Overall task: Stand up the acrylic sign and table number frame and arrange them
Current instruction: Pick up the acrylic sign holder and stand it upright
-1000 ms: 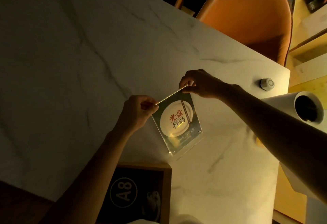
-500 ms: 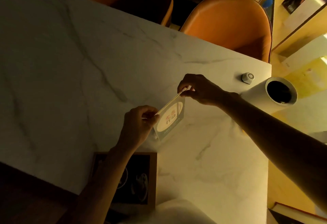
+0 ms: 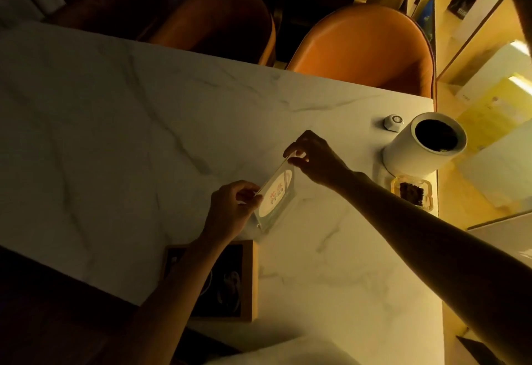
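The clear acrylic sign (image 3: 277, 198), with a white oval card and red and dark characters, stands nearly upright on the marble table (image 3: 115, 140), base resting on the top. My left hand (image 3: 233, 209) pinches its near top corner. My right hand (image 3: 312, 160) pinches the far top corner. The wooden table number frame (image 3: 250, 281), dark inside, lies flat near the table's front edge; my left forearm covers part of it.
A white cylinder with a dark opening (image 3: 426, 145) stands at the right edge, a small white puck (image 3: 393, 121) behind it and a small clear tray (image 3: 411, 190) in front. Two orange chairs (image 3: 365, 48) face the far side.
The sign has tilted up from leaning back to almost vertical, still held at both top corners. My view has shifted, so more of the far chairs and right-hand objects show.
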